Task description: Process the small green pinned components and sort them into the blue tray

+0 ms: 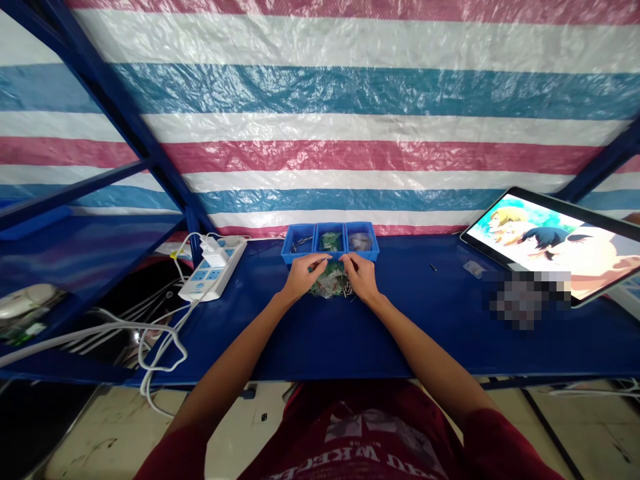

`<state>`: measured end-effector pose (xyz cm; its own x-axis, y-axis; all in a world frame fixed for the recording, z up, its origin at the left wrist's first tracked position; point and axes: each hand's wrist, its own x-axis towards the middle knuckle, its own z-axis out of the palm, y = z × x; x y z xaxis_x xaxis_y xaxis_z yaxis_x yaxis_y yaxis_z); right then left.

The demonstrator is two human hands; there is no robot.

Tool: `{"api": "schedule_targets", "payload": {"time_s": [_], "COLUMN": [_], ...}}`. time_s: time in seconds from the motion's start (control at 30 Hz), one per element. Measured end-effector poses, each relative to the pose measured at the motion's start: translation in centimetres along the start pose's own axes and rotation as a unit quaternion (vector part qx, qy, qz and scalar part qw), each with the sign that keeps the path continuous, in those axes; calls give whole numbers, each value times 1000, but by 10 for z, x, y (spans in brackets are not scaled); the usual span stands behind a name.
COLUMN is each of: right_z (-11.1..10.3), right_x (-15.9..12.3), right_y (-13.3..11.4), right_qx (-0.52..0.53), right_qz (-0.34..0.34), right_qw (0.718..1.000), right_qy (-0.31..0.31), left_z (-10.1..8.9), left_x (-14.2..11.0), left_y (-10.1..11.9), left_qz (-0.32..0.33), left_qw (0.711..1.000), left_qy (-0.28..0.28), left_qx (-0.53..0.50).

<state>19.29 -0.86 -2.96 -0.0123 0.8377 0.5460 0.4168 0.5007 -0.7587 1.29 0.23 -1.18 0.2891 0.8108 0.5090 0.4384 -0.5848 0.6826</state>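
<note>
You are recorded at the counter [325, 347] with both forearms reaching forward and your hands close together. Your left hand [300, 277] and right hand [361, 277] are curled, neither spread nor pressed together, with the fingertips of each nearly meeting those of the other just above a loose heap of clear plastic bags [330, 285]. The heap holds green components and is mixed with small metal pins [346, 290]. Whether either hand is pinching a pin cannot be determined; the parts are too small to tell. The heap lies directly under your hands, just in front of a blue three-compartment plastic tray [290, 250]. The tray's left compartment holds metal pins [300, 241], the middle one a bag of green parts [331, 241], and the right one a bag of darker contents [360, 242]. To your left on the counter sits a white power strip [213, 273] with a white charger [213, 252] plugged in and white cables [160, 347] trailing off the edge. To your right lie a single dark pin [433, 267] and a small clear bag [474, 269], well apart from the heap, beside a tilted tablet [550, 240] showing an animated picture.
</note>
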Motion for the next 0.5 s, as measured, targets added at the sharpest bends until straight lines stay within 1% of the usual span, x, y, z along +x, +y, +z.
{"api": "schedule_targets", "payload": {"time_s": [0.1,0.17,0.3,0.4,0.5], "right_z": [0,1,3,5,5], "right_x": [0,-1,-1,-2,-3], "right_y": [-1,0,3,6,8], "right_qx": [2,5,9,8,10], "right_qz": [-11,-16,-34,-52,-57], "right_qw": [1000,1000,999,997,996], "right_qy": [6,1,-35,-59,-63], "left_z": [-2,-3,-5,-6,-7], "left_x": [0,0,-1,-1,0], "left_y": [-7,-13,-19,-18,-15], "left_qz": [46,59,47,41,45], "left_qw": [997,995,994,993,990], "left_qy": [-27,-36,-65,-86,-97], "left_qx": [53,73,76,76,92]}}
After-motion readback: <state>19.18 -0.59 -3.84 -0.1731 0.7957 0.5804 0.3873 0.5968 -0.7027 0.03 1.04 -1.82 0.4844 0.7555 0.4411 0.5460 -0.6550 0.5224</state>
